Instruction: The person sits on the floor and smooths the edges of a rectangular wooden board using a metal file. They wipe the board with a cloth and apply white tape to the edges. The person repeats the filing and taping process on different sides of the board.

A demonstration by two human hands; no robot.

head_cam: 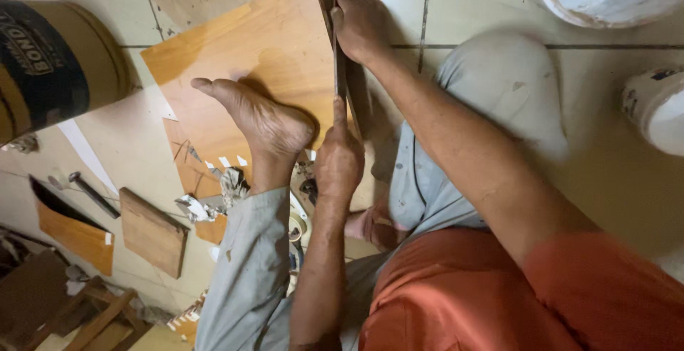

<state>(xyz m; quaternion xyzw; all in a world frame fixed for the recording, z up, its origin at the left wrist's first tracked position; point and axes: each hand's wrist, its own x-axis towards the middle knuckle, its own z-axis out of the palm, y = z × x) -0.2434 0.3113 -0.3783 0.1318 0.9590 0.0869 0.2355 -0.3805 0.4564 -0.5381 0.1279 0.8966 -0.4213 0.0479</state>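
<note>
On the tiled floor, your bare foot [260, 119] pins the orange laminate sheet [249, 52]. Your right hand [362, 19] lies flat with fingers extended on a dark strip [340, 73] along the sheet's right edge; your left hand [338, 162] is clenched round the strip's near end. Keep the strip flush to the edge and press evenly.

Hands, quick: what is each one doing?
Left hand: closed on the thin dark strip along the orange-brown wooden board.
Right hand: pressing the strip's far end.
</note>
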